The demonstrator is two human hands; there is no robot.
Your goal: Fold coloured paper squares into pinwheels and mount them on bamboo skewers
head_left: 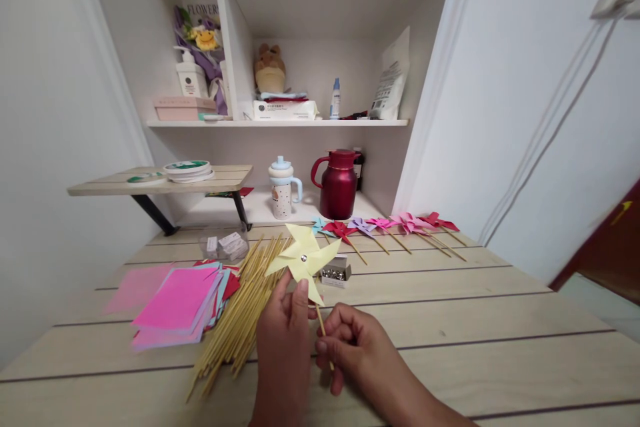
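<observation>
A pale yellow paper pinwheel point(313, 259) with a silver pin at its centre is held up over the table, on a thin wooden stick point(321, 321). My left hand point(285, 330) is closed at the lower blades, its thumb against the paper; its other fingers are partly hidden behind. Lower down, my right hand point(350, 343) pinches the stick between thumb and fingers. Just behind the pinwheel stands a small open box of metal pins point(336, 272). To the left of my left hand lies a loose bundle of wooden sticks point(237, 320).
Pink and other coloured paper sheets point(175, 300) are stacked at the left, near small white boxes point(231, 245). Finished pinwheels point(367, 227) line the back of the table. Behind them stand a red jug point(339, 187) and a cup point(281, 190). A raised wooden stand point(115, 181) overhangs the back left.
</observation>
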